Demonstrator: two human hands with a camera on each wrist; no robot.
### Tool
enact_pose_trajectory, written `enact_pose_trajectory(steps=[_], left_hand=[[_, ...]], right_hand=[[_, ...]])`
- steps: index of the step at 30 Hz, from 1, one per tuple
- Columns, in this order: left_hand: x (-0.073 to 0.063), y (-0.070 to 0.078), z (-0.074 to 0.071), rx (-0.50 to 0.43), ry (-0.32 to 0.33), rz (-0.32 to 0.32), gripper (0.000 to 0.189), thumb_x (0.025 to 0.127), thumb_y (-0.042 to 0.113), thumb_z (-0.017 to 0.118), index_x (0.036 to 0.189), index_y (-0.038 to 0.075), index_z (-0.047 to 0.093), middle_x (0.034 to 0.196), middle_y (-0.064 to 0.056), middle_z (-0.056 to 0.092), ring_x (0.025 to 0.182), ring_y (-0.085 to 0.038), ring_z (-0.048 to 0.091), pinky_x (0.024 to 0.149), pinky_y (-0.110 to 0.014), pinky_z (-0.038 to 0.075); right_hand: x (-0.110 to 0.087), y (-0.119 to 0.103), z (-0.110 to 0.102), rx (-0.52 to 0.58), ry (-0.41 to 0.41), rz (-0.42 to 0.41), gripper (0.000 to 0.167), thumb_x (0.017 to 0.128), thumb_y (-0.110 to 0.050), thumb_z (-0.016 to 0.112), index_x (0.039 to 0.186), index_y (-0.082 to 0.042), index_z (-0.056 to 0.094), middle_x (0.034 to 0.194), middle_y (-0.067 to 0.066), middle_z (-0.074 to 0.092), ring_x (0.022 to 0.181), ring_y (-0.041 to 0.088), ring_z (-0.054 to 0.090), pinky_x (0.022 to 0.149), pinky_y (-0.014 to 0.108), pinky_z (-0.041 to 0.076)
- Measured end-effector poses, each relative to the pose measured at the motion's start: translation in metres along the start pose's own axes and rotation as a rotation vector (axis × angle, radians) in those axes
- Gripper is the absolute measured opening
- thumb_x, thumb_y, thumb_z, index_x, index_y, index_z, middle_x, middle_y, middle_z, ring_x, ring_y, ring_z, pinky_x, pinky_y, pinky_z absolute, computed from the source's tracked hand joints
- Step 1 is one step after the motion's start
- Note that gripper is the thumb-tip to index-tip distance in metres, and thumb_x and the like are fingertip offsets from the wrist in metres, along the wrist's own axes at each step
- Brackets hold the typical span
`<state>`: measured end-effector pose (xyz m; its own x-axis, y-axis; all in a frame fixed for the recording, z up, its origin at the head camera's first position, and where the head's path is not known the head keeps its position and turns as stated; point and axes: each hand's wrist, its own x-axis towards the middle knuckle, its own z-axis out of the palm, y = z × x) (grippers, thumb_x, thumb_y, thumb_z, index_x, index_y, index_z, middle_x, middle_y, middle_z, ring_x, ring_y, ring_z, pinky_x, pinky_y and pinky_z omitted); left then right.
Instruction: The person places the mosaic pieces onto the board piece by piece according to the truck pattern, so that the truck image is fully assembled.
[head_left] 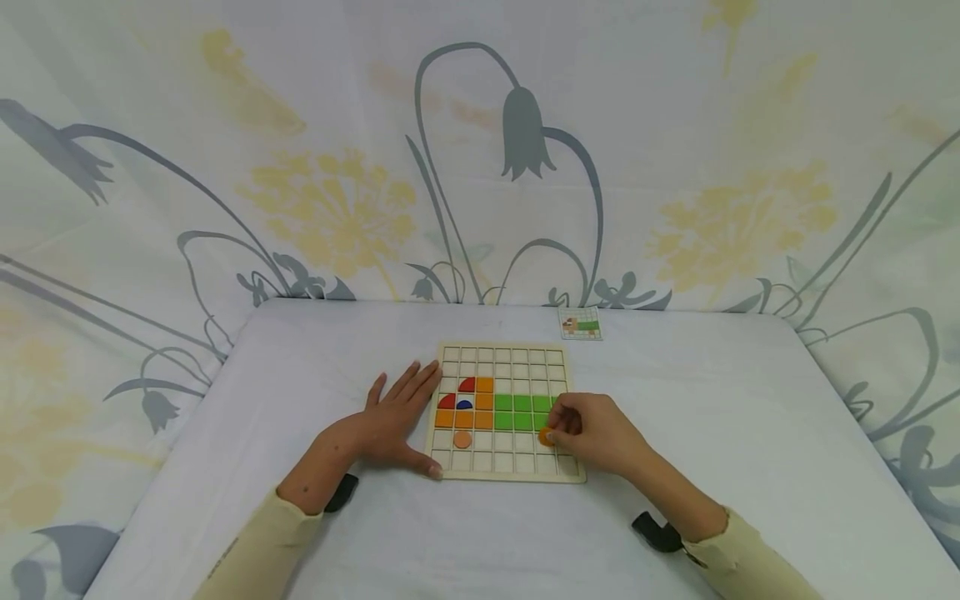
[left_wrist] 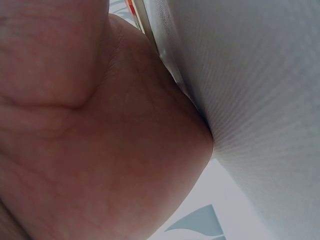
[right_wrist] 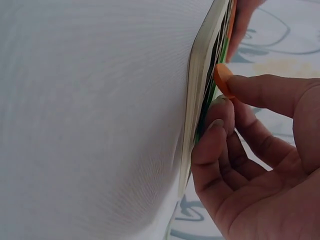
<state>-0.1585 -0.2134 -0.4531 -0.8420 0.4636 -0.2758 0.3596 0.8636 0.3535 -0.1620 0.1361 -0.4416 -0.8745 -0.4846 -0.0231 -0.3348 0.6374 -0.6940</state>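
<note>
A wooden grid board (head_left: 525,473) lies flat on the table, with several colored pieces set in its squares. My left hand (head_left: 386,425) is spread beside its left edge, fingertips and thumb touching the frame. At the board's lower right, my right hand (head_left: 600,433) pinches an orange round disc (right_wrist: 223,80) between thumb and fingers, tilted close over the grid. Green squares (head_left: 522,412) fill two rows near that hand, partly covered by its fingers. Farther left are orange squares (head_left: 485,402), red quarter circles (head_left: 468,384), a blue half circle (head_left: 465,405) and a light orange disc (head_left: 462,439).
A small picture card (head_left: 580,323) with a similar colored pattern lies behind the board, near the table's back edge. White cloth covers the table (head_left: 712,400). A flower-patterned curtain (head_left: 480,167) hangs behind it. Dark straps (head_left: 657,532) sit at both wrists.
</note>
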Motion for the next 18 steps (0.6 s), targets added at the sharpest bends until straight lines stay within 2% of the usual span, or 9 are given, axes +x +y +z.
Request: enact_pose_trajectory(steps=[18], left_hand=[[0.0007,-0.0022,-0.0002,0.001,-0.002,0.008,0.142,0.073,0.073,0.086,0.172,0.013,0.004,0.180,-0.004,-0.004,0.165,-0.032,-0.010,0.125,-0.070,-0.007]], right_hand=[[-0.0047,-0.0069,0.0010,-0.025,0.005,0.000,0.009,0.090,-0.004,0.081,0.087,-0.010,0.075,0.077,-0.006,0.063,0.070,0.010,0.056,0.062,0.025,0.050]])
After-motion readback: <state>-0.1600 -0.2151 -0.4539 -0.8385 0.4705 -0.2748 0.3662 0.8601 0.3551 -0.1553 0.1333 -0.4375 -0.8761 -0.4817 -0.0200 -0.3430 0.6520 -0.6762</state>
